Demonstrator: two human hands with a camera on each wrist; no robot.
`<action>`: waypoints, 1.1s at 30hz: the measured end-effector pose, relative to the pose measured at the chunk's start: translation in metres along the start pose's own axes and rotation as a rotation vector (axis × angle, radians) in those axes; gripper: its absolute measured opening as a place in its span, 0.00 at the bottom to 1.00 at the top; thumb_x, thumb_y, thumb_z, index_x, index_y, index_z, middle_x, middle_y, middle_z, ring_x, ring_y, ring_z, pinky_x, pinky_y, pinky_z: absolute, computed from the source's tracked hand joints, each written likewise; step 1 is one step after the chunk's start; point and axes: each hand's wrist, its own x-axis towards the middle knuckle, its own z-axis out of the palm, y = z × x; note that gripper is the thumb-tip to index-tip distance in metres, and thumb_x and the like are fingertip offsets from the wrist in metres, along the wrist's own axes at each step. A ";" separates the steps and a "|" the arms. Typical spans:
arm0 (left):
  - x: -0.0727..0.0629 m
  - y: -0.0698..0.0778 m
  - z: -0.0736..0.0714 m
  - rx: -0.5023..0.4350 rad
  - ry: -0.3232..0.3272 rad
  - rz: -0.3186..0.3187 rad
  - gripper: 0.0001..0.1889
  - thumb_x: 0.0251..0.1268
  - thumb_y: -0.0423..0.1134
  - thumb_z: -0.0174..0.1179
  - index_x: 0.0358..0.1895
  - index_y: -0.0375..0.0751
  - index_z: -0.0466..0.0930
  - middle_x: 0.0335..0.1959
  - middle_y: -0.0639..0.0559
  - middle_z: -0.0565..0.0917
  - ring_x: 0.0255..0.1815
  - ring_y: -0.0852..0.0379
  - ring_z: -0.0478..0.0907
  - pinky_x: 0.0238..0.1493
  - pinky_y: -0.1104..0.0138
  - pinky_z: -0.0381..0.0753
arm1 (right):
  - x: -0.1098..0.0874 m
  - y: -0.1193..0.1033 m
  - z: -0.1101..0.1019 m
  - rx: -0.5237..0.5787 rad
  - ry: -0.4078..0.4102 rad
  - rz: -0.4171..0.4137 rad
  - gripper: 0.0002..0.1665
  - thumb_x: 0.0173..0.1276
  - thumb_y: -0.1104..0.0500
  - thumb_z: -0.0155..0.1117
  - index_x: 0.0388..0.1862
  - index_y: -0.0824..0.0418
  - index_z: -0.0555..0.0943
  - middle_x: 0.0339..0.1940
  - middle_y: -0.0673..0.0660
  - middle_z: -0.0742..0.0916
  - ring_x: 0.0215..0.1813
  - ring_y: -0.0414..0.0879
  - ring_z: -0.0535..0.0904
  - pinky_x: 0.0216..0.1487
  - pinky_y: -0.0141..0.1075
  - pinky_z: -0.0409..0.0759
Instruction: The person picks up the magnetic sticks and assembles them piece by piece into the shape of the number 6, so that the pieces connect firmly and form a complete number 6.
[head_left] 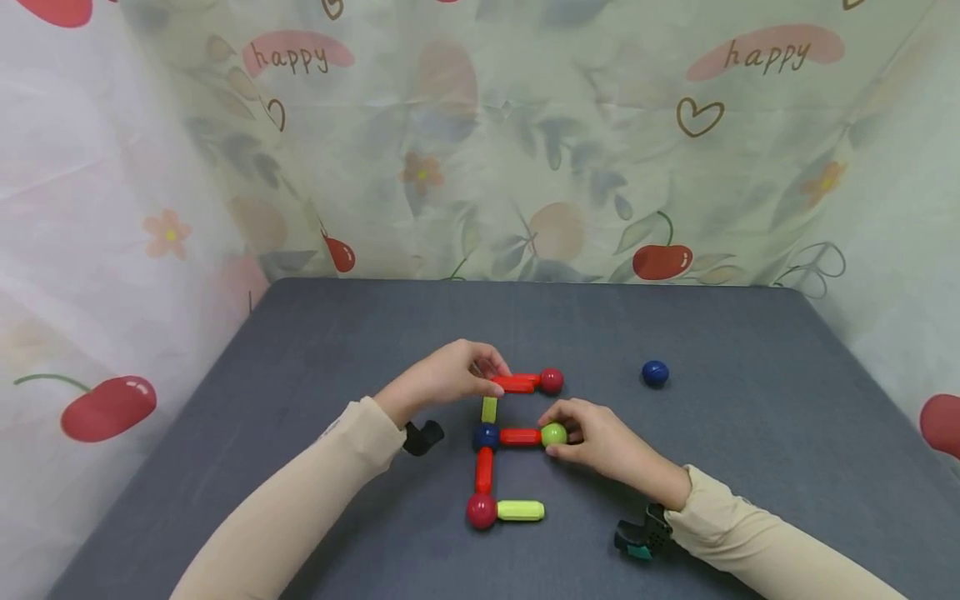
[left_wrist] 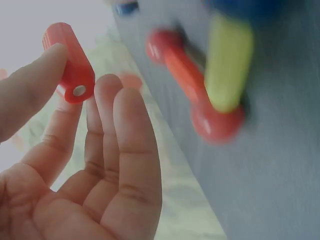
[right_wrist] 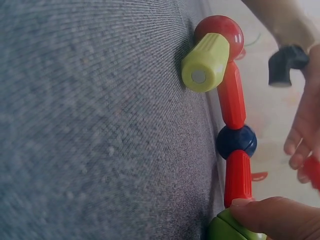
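Note:
My left hand (head_left: pixel 457 373) pinches a loose red magnetic rod (left_wrist: pixel 72 65) between thumb and forefinger, raised over the joined pieces. Behind it, another red rod (left_wrist: pixel 184 72) joins two red balls, one (head_left: pixel 551 381) at its right end. A yellow-green rod (head_left: pixel 489 410) runs from there to a dark blue ball (head_left: pixel 487 437). From this ball, a red rod (head_left: pixel 520 437) reaches right to a green ball (head_left: pixel 553 434), which my right hand (head_left: pixel 603 437) grips with thumb and fingers. Another red rod (head_left: pixel 483 471) leads down to a red ball (head_left: pixel 482 511) bearing a yellow-green rod (right_wrist: pixel 206 62).
A separate blue ball (head_left: pixel 655 373) lies on the dark grey table (head_left: pixel 360 325), toward the back right. Patterned cloth (head_left: pixel 495 150) hangs behind the table and along its sides. Black wrist devices are strapped under both wrists, the right one (head_left: pixel 643 533) low over the table.

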 end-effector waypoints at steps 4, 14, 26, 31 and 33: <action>-0.013 0.012 0.019 0.006 -0.084 0.082 0.07 0.59 0.36 0.68 0.40 0.49 0.83 0.34 0.54 0.81 0.35 0.56 0.77 0.37 0.67 0.76 | 0.001 0.001 0.000 0.008 0.009 0.004 0.15 0.59 0.62 0.73 0.44 0.57 0.81 0.39 0.50 0.83 0.39 0.40 0.80 0.42 0.35 0.82; -0.025 0.015 0.062 0.062 -0.223 0.146 0.08 0.56 0.34 0.70 0.36 0.50 0.83 0.27 0.57 0.79 0.28 0.61 0.74 0.32 0.72 0.74 | -0.001 0.001 0.000 0.003 0.015 -0.016 0.15 0.59 0.65 0.71 0.45 0.56 0.81 0.39 0.50 0.83 0.38 0.41 0.78 0.41 0.33 0.81; -0.018 0.013 0.086 0.352 -0.194 0.164 0.06 0.57 0.38 0.70 0.35 0.51 0.83 0.23 0.60 0.75 0.25 0.66 0.69 0.27 0.75 0.71 | -0.001 0.004 0.001 -0.014 0.023 -0.052 0.15 0.59 0.63 0.72 0.45 0.55 0.81 0.40 0.49 0.84 0.39 0.39 0.79 0.42 0.31 0.80; -0.018 0.015 0.088 0.416 -0.196 0.153 0.06 0.57 0.38 0.70 0.34 0.51 0.83 0.21 0.60 0.75 0.23 0.65 0.69 0.25 0.74 0.70 | -0.001 0.005 0.002 0.002 0.019 -0.054 0.15 0.59 0.63 0.71 0.45 0.55 0.81 0.41 0.50 0.84 0.40 0.39 0.80 0.42 0.31 0.80; -0.018 0.015 0.088 0.430 -0.199 0.154 0.06 0.57 0.38 0.70 0.34 0.51 0.82 0.21 0.60 0.74 0.22 0.65 0.69 0.24 0.74 0.70 | 0.000 0.005 0.002 0.005 0.020 -0.055 0.15 0.59 0.63 0.71 0.45 0.56 0.81 0.41 0.50 0.84 0.40 0.39 0.80 0.42 0.31 0.80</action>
